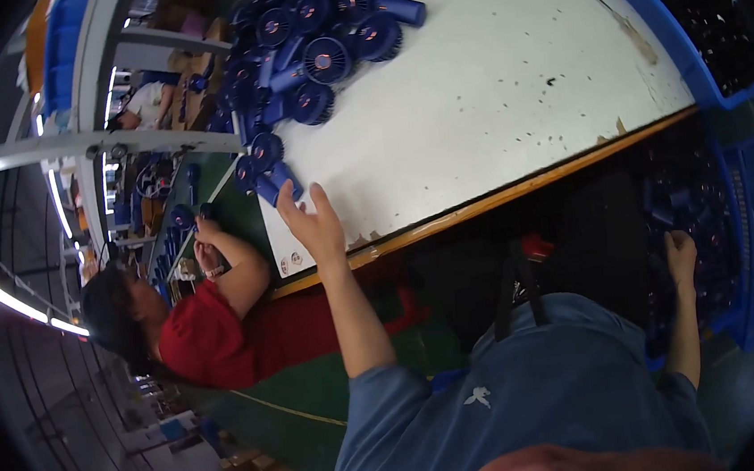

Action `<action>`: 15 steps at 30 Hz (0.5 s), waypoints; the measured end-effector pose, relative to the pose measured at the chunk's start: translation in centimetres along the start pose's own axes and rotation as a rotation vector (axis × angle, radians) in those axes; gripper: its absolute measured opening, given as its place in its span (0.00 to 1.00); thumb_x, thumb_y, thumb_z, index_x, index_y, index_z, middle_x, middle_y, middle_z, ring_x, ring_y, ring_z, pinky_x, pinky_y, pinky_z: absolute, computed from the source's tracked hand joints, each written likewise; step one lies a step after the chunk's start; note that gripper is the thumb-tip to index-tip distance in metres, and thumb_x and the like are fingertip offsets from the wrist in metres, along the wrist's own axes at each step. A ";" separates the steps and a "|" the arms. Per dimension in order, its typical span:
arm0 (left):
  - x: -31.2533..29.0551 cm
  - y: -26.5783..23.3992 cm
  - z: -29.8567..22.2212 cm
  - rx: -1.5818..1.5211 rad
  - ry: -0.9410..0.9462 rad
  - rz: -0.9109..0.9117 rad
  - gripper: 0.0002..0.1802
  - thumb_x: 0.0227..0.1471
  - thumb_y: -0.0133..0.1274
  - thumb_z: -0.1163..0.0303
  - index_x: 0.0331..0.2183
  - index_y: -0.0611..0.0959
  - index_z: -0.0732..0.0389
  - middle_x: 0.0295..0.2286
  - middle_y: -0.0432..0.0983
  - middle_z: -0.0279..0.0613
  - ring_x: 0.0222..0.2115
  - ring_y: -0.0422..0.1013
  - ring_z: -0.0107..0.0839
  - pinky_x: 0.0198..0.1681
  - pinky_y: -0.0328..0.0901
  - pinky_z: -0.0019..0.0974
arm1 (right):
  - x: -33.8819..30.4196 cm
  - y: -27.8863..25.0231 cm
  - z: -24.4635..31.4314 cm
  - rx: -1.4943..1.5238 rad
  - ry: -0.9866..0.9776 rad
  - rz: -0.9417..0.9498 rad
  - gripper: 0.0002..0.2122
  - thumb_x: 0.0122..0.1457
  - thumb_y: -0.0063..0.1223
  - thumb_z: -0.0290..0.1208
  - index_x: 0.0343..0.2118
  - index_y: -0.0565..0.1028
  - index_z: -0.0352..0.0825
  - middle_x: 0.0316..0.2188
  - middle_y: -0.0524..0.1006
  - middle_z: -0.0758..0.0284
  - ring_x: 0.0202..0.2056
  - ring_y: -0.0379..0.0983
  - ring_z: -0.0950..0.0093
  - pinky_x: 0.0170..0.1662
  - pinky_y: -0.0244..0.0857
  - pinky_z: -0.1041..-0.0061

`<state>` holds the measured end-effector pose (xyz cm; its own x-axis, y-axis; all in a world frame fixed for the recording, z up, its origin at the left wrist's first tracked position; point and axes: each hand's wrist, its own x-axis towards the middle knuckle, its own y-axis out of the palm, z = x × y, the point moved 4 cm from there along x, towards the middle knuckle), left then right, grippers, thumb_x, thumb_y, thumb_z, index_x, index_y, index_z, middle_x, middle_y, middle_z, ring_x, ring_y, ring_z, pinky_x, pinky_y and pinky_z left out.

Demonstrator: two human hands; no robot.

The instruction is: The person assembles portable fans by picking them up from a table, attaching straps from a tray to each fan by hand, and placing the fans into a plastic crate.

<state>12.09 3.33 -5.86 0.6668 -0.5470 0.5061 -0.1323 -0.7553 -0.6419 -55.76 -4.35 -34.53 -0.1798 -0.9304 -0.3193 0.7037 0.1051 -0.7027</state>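
My left hand (315,227) is raised over the near left corner of the white table, its fingers apart and nothing gripped between them. Just beyond its fingertips lies a small blue handheld fan (271,185); whether they touch it I cannot tell. A heap of similar blue handheld fans (326,59) with round grilles covers the table's far left part. Low on the right, my right hand (681,255) hangs over a blue crate (748,248) with dark blue parts inside. Its fingers are curled, and what they hold, if anything, is hidden.
The white tabletop (474,110) has a worn wooden front edge and dark specks. A thin pointed tool (633,34) lies at its right. Beside it stands a blue bin (678,39) of small black parts. At the left, a person in red (215,330) works at a green bench.
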 end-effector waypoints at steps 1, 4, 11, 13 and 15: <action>1.8 -0.2 2.2 0.120 0.047 -0.014 0.28 0.54 0.55 0.65 0.51 0.70 0.72 0.50 0.67 0.58 0.51 0.65 0.49 0.53 0.61 0.45 | 0.4 -0.2 1.5 0.038 -0.047 -0.006 0.15 0.59 0.56 0.36 0.37 0.78 0.25 0.30 0.81 0.57 0.34 0.78 0.70 0.40 0.70 0.73; 6.3 0.8 5.3 0.392 0.112 0.018 0.33 0.52 0.56 0.59 0.51 0.70 0.75 0.48 0.69 0.63 0.50 0.65 0.56 0.56 0.58 0.51 | 1.3 -1.4 4.4 0.070 -0.087 -0.019 0.14 0.61 0.55 0.34 0.41 0.76 0.25 0.34 0.80 0.58 0.37 0.78 0.70 0.42 0.69 0.75; 10.7 2.6 6.7 0.783 -0.034 0.137 0.38 0.50 0.55 0.49 0.50 0.70 0.73 0.44 0.74 0.61 0.46 0.69 0.57 0.51 0.64 0.52 | -1.9 -4.2 16.3 0.147 -0.241 0.018 0.14 0.62 0.52 0.30 0.46 0.74 0.25 0.37 0.79 0.58 0.40 0.77 0.71 0.45 0.69 0.76; 11.4 2.8 7.8 0.781 -0.178 0.252 0.40 0.48 0.56 0.49 0.51 0.69 0.74 0.43 0.74 0.62 0.45 0.70 0.56 0.51 0.64 0.50 | -3.9 -4.6 19.5 0.129 -0.294 0.047 0.13 0.62 0.52 0.29 0.47 0.74 0.26 0.37 0.80 0.57 0.38 0.77 0.71 0.43 0.69 0.75; 11.9 2.5 8.2 0.740 -0.219 0.265 0.40 0.47 0.57 0.51 0.51 0.68 0.75 0.43 0.75 0.62 0.46 0.70 0.55 0.51 0.65 0.48 | -5.6 -4.7 21.9 0.151 -0.356 0.073 0.13 0.62 0.52 0.28 0.46 0.75 0.27 0.35 0.80 0.58 0.36 0.76 0.72 0.41 0.69 0.75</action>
<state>25.68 -2.14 -6.17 0.8200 -0.5327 0.2094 0.1622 -0.1346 -0.9775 -43.02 -7.30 -15.51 0.1056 -0.9888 -0.1059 0.8040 0.1476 -0.5760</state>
